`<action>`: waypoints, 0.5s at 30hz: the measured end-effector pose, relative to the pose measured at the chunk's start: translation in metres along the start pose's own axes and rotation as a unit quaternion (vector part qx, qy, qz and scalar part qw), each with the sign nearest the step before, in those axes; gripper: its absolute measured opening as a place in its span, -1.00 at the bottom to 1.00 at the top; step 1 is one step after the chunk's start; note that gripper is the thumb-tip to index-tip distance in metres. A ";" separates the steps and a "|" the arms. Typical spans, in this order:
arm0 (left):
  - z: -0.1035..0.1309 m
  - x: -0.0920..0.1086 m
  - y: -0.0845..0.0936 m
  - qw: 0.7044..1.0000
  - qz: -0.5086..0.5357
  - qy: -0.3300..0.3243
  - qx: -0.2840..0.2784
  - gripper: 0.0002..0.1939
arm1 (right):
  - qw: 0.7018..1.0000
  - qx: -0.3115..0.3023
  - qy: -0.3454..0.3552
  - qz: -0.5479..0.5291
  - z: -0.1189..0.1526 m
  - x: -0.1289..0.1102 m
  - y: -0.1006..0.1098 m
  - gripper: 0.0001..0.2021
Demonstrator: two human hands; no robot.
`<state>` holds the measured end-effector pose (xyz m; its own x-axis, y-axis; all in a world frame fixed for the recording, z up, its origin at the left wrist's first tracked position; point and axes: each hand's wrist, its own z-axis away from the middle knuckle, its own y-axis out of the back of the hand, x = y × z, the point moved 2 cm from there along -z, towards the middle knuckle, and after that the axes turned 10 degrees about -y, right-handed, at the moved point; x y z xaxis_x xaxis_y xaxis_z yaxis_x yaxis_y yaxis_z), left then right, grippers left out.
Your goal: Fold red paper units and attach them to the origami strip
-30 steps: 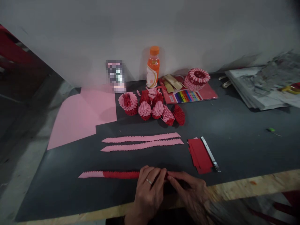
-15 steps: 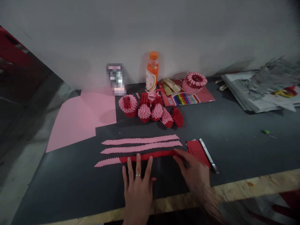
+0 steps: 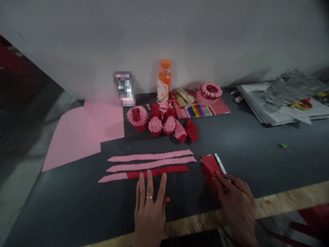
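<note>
My left hand [image 3: 150,206] lies with fingers spread, its fingertips at the lower edge of a zigzag-edged strip made of a pink part [image 3: 113,177] and a red part [image 3: 174,169]. Two pink strips, an upper one [image 3: 151,156] and a lower one [image 3: 151,165], run side by side just above it. Off to the right, my right hand [image 3: 233,199] pinches a piece of red paper [image 3: 209,164] between thumb and fingers. A slim silvery tool [image 3: 220,163], perhaps a cutter, lies beside that paper, partly hidden by the hand.
Pink sheets [image 3: 74,137] lie at the left. Behind the strips stand several folded-paper pieces [image 3: 155,125], an orange drink bottle [image 3: 163,84] and a blurred-out upright item [image 3: 124,88]. A red packet [image 3: 221,106] carries a round paper piece [image 3: 209,92]. Stacked papers [image 3: 257,106] lie right.
My right hand has left the red strip's right end and moved right onto the red paper, now pinching it. My left hand stays by the strip. The view has shifted slightly.
</note>
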<state>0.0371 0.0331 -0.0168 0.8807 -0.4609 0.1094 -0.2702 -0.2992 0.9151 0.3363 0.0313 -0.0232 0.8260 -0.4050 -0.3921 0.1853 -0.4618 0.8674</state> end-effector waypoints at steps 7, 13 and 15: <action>-0.012 0.000 0.019 0.954 0.295 0.021 0.056 -0.21 | 0.986 -0.088 0.116 -0.080 0.024 -0.029 0.014 -0.69; -0.019 0.001 0.020 0.968 0.241 -0.020 0.064 -0.32 | 0.997 -0.003 0.069 0.019 -0.014 -0.037 0.000 -0.62; -0.020 0.000 0.022 0.970 0.235 -0.020 0.056 -0.34 | 0.995 -0.016 0.069 0.067 -0.029 -0.034 -0.009 -0.59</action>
<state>0.0393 0.0436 0.0109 0.6343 -0.5997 0.4879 -0.6814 -0.1354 0.7193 0.3216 0.0720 -0.0084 0.9094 -0.3476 -0.2285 0.0837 -0.3852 0.9190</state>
